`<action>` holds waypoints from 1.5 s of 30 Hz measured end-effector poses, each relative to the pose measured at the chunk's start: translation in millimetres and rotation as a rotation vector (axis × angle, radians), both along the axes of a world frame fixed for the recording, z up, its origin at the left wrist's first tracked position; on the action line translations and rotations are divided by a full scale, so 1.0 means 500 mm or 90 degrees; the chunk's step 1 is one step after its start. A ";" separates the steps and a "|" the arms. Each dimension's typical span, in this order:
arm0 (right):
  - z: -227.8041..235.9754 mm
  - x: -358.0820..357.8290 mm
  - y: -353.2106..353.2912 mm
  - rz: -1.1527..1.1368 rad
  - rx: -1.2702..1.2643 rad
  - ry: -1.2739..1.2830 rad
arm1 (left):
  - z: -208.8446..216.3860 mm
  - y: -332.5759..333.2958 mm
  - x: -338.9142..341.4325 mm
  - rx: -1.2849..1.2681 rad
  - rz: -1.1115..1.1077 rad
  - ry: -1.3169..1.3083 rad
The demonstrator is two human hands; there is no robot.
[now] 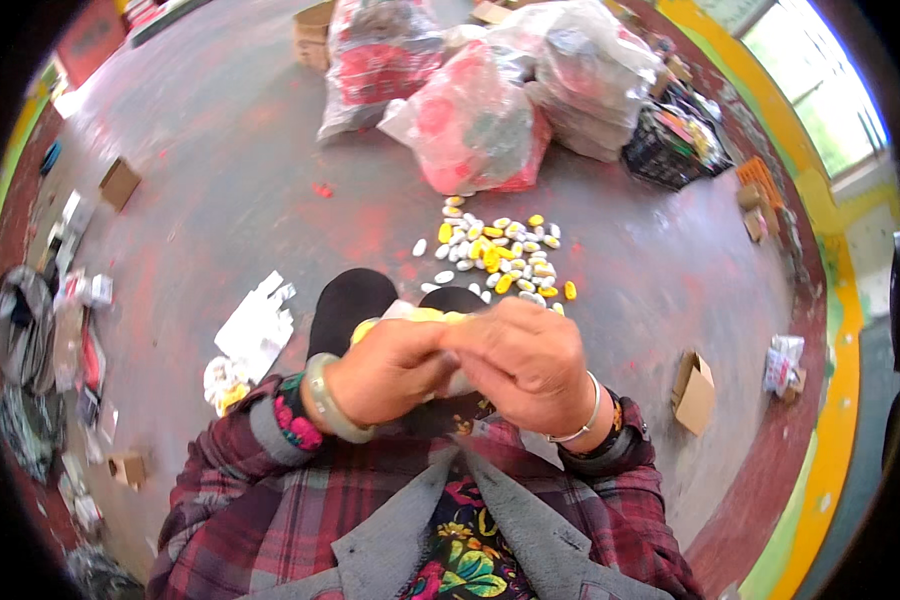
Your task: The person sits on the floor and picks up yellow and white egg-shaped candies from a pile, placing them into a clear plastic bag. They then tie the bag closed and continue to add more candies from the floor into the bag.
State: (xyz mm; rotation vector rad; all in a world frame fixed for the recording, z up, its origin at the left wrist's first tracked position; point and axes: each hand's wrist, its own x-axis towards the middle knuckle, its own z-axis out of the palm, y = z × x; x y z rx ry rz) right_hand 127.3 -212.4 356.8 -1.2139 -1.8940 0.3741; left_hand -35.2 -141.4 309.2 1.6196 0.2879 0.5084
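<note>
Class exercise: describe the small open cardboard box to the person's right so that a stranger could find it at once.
Start from the big clear plastic sacks at the far side of the grey floor, then come back toward the person's right hand. Just beyond it stands the small cardboard box, alone, brown, its flaps open.

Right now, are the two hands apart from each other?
No, the left hand and right hand are pressed together around a small yellow and white piece.

Head-worn fisheye camera looks steeply down, close over the lap and floor [220,180].
</note>
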 end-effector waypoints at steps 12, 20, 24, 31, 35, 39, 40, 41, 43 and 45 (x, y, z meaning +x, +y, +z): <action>-0.116 0.006 -0.015 0.115 -0.295 0.305 | 0.063 -0.012 -0.030 0.091 0.046 0.205; -0.096 0.007 -0.038 0.168 -0.213 0.350 | 0.093 -0.033 -0.033 0.032 0.041 0.198; -0.091 0.010 -0.039 0.209 -0.458 0.486 | 0.085 -0.025 -0.026 0.007 0.027 0.190; -0.143 0.001 -0.036 0.234 -0.576 0.685 | 0.049 -0.016 -0.037 0.069 0.040 0.206; -0.126 -0.007 -0.029 0.182 -0.587 0.652 | 0.085 -0.018 -0.051 0.302 0.045 0.258; -0.143 -0.002 -0.023 0.194 -0.573 0.653 | 0.117 -0.007 -0.072 0.597 0.034 0.325; -0.142 -0.001 -0.024 0.191 -0.573 0.659 | 0.114 -0.001 -0.076 0.645 0.034 0.333; -0.136 -0.002 -0.024 0.191 -0.573 0.663 | 0.113 0.005 -0.084 0.694 0.037 0.341; -0.130 -0.005 -0.022 0.190 -0.578 0.666 | 0.115 0.005 -0.093 0.783 0.047 0.379; -0.128 -0.008 -0.017 0.187 -0.587 0.664 | 0.119 -0.003 -0.098 0.862 0.061 0.437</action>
